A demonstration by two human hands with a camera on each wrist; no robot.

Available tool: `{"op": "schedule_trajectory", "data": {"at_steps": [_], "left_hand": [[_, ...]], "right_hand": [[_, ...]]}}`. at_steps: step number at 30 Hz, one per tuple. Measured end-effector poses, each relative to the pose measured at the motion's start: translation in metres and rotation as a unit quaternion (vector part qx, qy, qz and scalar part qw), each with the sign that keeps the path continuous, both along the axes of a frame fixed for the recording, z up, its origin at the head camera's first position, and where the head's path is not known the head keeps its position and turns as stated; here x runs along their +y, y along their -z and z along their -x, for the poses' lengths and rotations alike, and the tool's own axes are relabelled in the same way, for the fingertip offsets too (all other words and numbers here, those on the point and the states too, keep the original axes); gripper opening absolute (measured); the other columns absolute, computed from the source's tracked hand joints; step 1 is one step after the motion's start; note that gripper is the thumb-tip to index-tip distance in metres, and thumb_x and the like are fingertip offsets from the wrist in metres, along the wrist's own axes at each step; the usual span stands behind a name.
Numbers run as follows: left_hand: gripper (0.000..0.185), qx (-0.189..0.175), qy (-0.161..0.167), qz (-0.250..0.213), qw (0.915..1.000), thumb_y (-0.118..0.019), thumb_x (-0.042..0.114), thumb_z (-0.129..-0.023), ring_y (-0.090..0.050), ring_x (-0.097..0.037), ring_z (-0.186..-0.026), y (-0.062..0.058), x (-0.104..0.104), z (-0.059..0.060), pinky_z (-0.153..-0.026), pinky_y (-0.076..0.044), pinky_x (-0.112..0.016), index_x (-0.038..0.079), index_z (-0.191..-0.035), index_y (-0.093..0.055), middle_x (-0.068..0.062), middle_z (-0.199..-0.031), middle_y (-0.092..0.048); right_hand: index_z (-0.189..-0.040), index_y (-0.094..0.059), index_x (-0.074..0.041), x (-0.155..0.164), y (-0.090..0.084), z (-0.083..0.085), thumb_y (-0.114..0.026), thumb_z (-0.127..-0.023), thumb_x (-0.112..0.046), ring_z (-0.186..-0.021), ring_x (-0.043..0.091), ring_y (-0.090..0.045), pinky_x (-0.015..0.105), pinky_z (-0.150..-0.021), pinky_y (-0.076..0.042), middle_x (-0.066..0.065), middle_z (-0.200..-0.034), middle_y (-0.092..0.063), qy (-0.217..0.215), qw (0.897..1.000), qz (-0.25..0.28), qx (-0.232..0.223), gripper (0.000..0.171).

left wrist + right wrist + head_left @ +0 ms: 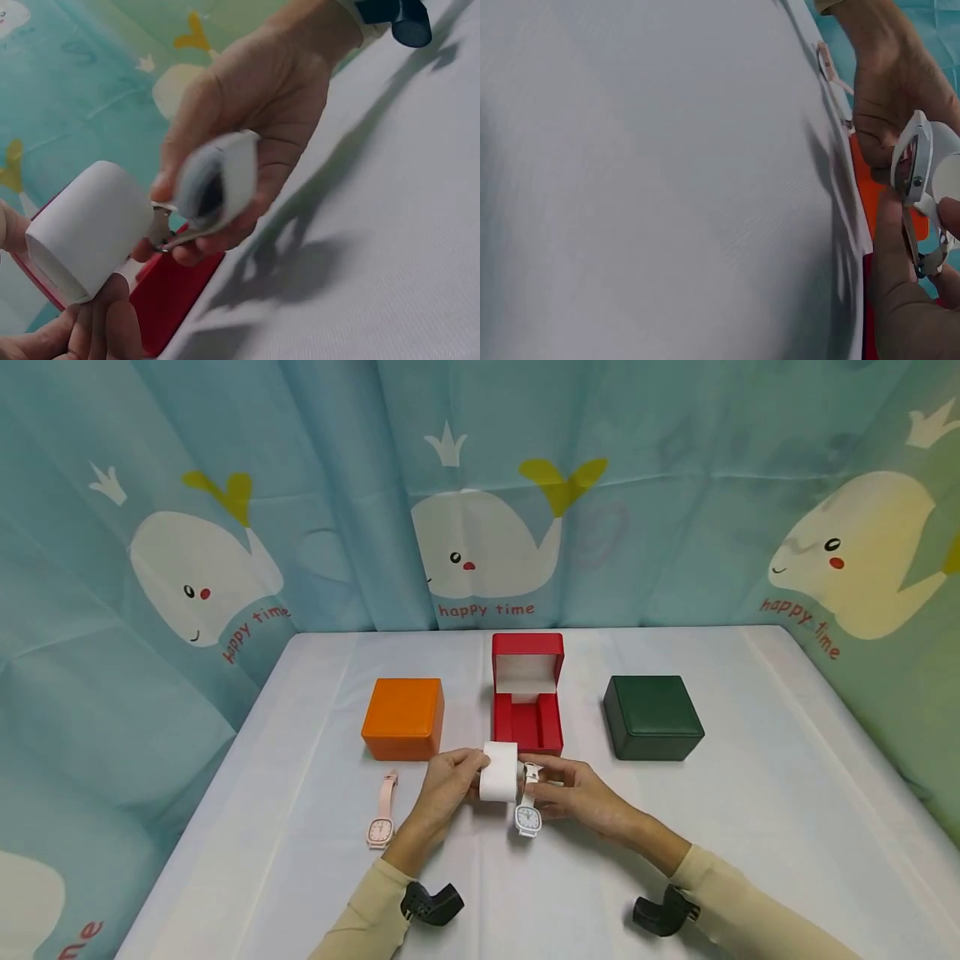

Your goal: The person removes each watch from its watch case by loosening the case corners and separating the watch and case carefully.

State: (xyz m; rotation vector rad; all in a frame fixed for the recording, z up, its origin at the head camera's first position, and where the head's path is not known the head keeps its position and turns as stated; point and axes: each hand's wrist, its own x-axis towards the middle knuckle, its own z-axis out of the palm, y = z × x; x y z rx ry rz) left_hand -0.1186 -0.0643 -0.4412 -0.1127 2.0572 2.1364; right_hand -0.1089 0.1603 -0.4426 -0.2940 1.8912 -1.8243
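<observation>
The left hand (448,785) is gripping a white cushion (499,772), fingers curled round its side, just in front of the open red box (527,706) near the middle of the table (750,793). The right hand (581,795) is pinching the strap of a white watch (528,814) right beside the cushion, at its 3 o'clock; the watch face is hanging down at the cushion's 5 o'clock, and in the left wrist view the strap's buckle is meeting the cushion's edge. An orange box (403,718) is sitting closed at the red box's 9 o'clock and a dark green box (652,717) at its 3 o'clock. A pink watch (382,810) is lying flat at 8 o'clock from the left hand, well apart from it.
</observation>
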Motion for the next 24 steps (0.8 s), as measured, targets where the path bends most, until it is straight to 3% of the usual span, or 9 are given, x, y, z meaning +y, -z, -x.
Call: {"op": "schedule_trajectory", "data": {"at_steps": [4,7,11,16,24], "left_hand": [[0.027,0.007,-0.007,-0.004,0.9999,-0.061,0.015,-0.091,-0.057,-0.015,-0.064,-0.0002,-0.0024,0.0007,-0.061,-0.049,-0.026,-0.010,-0.098,-0.070,-0.006,-0.076,-0.062],[0.028,0.008,-0.005,-0.008,0.9999,-0.061,0.015,-0.092,-0.058,-0.015,-0.065,-0.0012,-0.0028,0.0010,-0.062,-0.050,-0.026,-0.010,-0.100,-0.070,-0.007,-0.078,-0.063],[0.029,0.006,-0.003,-0.015,0.9999,-0.060,0.015,-0.093,-0.059,-0.015,-0.066,-0.0030,-0.0011,0.0010,-0.063,-0.050,-0.025,-0.011,-0.102,-0.069,-0.008,-0.079,-0.063],[0.029,0.006,-0.001,-0.019,0.9998,-0.058,0.015,-0.094,-0.059,-0.015,-0.066,-0.0032,-0.0003,0.0013,-0.063,-0.051,-0.025,-0.011,-0.101,-0.069,-0.007,-0.080,-0.064],[0.029,0.005,0.000,-0.011,0.9999,-0.059,0.017,-0.093,-0.060,-0.015,-0.068,-0.0007,-0.0012,0.0014,-0.065,-0.052,-0.026,-0.009,-0.102,-0.070,-0.007,-0.082,-0.065]], "right_hand": [[-0.152,-0.043,0.001,0.0003,0.0028,0.0000,-0.067,-0.099,-0.012,-0.108,0.028,-0.058,0.043,-0.087,-0.057,0.020,-0.121,-0.056,-0.013,1.000,-0.014,0.017,0.060],[-0.151,-0.044,0.003,-0.0002,0.0057,0.0002,-0.067,-0.098,-0.009,-0.102,0.028,-0.061,0.039,-0.083,-0.058,0.018,-0.114,-0.058,-0.014,0.998,-0.030,0.046,0.059],[-0.142,-0.045,0.005,-0.0010,0.0065,0.0013,-0.068,-0.096,-0.003,-0.096,0.027,-0.064,0.036,-0.079,-0.059,0.016,-0.108,-0.059,-0.005,0.996,-0.049,0.078,0.052],[-0.134,-0.046,0.006,-0.0006,0.0031,0.0023,-0.067,-0.095,0.001,-0.093,0.027,-0.065,0.036,-0.078,-0.059,0.018,-0.108,-0.062,-0.028,0.993,-0.049,0.099,0.045],[-0.129,-0.061,0.004,0.0014,0.0026,0.0034,-0.077,-0.090,-0.004,-0.092,0.023,-0.062,0.028,-0.074,-0.055,0.010,-0.108,-0.060,-0.019,0.972,-0.131,0.196,0.043]]}}
